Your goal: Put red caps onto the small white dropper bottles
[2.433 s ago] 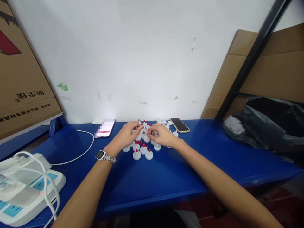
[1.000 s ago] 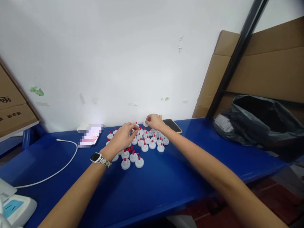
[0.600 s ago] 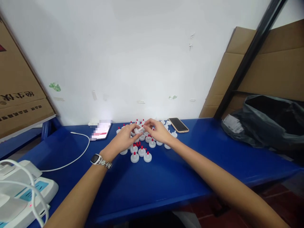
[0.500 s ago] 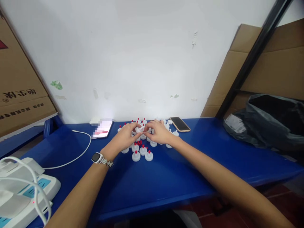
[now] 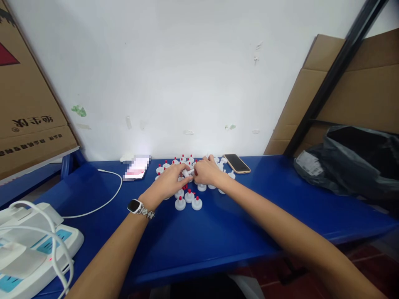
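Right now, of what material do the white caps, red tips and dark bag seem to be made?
White caps: probably matte plastic, with uniform round bases. Red tips: plastic or rubber, smooth, evenly coloured; cannot tell which. Dark bag: apparently thin plastic film, creased and shiny.

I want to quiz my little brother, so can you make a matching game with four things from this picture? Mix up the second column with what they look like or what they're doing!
Column 1
1. Left hand
2. Phone with the peach-coloured edge
3. Power strip
4. Plastic bag

Column 2
A. Dark and crumpled, at the far right
B. White with blue panels, at the near left
C. Holding a white cap
D. Lying flat, with a dark screen

Right pairs: 1-C, 2-D, 3-B, 4-A
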Demonstrator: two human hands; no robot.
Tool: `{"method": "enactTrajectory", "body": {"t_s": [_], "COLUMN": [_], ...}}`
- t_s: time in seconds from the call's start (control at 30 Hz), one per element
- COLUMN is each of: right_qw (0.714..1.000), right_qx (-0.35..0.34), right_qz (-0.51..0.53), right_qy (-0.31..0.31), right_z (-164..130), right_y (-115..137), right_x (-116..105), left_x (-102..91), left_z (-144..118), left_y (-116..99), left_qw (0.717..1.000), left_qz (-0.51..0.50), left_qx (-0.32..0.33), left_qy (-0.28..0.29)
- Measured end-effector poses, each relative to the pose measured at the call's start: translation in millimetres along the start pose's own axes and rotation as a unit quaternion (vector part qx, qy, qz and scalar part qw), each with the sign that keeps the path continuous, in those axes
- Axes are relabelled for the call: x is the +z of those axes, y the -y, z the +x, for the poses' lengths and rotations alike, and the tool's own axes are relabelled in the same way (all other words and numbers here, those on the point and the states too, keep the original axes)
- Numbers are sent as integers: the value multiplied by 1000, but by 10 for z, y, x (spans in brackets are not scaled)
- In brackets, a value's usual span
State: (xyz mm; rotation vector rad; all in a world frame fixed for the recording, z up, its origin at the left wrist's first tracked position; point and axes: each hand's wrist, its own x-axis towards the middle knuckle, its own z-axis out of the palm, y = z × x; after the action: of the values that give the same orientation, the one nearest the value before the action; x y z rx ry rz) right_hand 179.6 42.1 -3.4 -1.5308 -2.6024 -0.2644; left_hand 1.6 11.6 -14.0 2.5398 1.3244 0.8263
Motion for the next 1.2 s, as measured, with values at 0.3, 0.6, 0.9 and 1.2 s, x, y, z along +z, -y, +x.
{"method": "enactTrajectory", "body": {"t_s": [0.3,0.6,0.9,1.2], "right_qw": [998,762,730,823], "right_qx": [28,85,78,-22], "right_qz": [53,627,660,538], "right_qy": [21,-137,-157,-183], "right_z": [57,-255,-278,-348], "right_y": [20,-109,-23,-39], "right_x": [-100,-7,15,9], "left_x": [-60,9,-21,-2], "left_z": [-34,-46,-55,-68], "left_y": [-53,-141,-213,-309], "left_qw": [999,999,999,998], "left_qz": [-15,-33,-37,-55], "left_qx": [-30,-11,6,34], "left_qy": [22,-4,-2,-17]}}
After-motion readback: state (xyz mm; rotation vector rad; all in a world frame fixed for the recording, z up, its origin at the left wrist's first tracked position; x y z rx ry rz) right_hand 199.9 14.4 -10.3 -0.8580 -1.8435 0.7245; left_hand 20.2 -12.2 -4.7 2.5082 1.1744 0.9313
